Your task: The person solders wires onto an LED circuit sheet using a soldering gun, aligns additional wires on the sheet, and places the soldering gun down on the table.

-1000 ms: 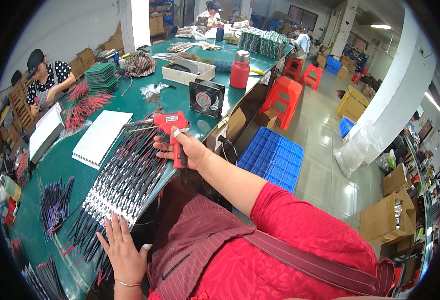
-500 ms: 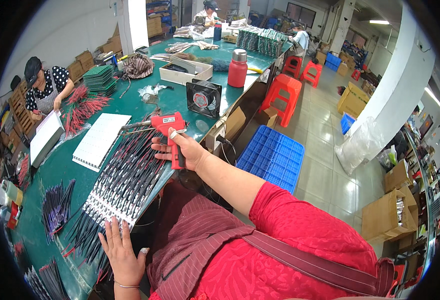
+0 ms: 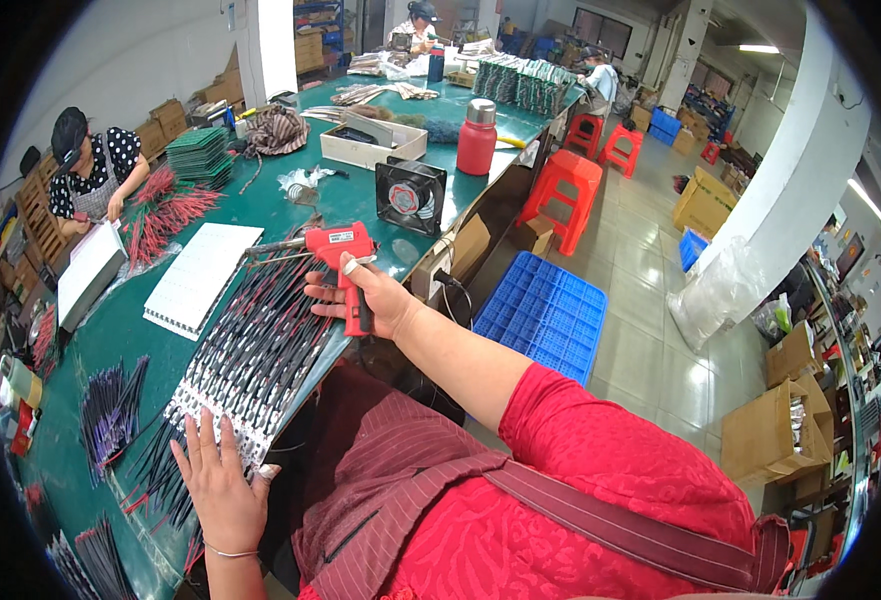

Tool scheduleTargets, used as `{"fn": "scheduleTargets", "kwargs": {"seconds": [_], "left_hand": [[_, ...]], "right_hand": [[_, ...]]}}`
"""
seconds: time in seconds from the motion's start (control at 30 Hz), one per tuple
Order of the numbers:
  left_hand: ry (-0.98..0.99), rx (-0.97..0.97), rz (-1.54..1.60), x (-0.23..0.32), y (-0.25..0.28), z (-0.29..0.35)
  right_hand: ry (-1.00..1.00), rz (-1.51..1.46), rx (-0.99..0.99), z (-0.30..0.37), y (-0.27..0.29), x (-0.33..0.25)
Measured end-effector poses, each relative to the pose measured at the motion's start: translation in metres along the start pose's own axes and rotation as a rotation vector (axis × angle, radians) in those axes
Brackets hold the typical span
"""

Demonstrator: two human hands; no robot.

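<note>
My right hand grips the handle of a red soldering gun, fingers wrapped round it. Its metal tip points left over the far ends of the wires. Below it lies a white panel of small boards, with rows of black and red wires running across and past it. My left hand rests at the panel's near edge, fingers spread, holding nothing. Tape or a finger cover shows on its thumb. Left of the wires is a white sheet-like stack of panels.
A black fan, a red bottle and an open box stand on the green table. Bundles of purple-black wires lie at left. A blue crate and red stools are right. A co-worker works across the table.
My left hand has shifted left and slightly farther up, its fingers now over the panel's near edge. The soldering gun in my right hand has hardly moved.
</note>
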State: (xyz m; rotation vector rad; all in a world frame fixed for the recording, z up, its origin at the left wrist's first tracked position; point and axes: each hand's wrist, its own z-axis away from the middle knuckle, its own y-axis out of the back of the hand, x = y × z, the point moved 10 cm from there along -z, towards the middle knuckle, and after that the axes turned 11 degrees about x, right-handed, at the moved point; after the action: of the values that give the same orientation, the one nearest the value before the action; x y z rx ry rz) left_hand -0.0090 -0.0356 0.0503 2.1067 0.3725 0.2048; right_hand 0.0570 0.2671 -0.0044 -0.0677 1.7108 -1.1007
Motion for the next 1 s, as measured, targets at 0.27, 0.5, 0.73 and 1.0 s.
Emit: {"fn": "scheduleTargets", "kwargs": {"seconds": [0.27,0.5,0.73,1.0], "left_hand": [[0.123,-0.137,-0.017,-0.022,-0.028,0.015],[0.159,-0.24,-0.01,-0.023,-0.023,0.008],[0.113,-0.091,-0.044,-0.027,-0.002,-0.004],[0.188,-0.244,0.037,-0.044,-0.027,0.011]], "right_hand": [[-0.006,-0.006,0.013,-0.001,-0.001,0.0],[0.003,0.011,0.007,-0.001,-0.002,-0.001],[-0.012,-0.002,0.005,0.017,-0.003,-0.018],[-0.048,-0.036,-0.168,0.047,-0.095,-0.009]]}}
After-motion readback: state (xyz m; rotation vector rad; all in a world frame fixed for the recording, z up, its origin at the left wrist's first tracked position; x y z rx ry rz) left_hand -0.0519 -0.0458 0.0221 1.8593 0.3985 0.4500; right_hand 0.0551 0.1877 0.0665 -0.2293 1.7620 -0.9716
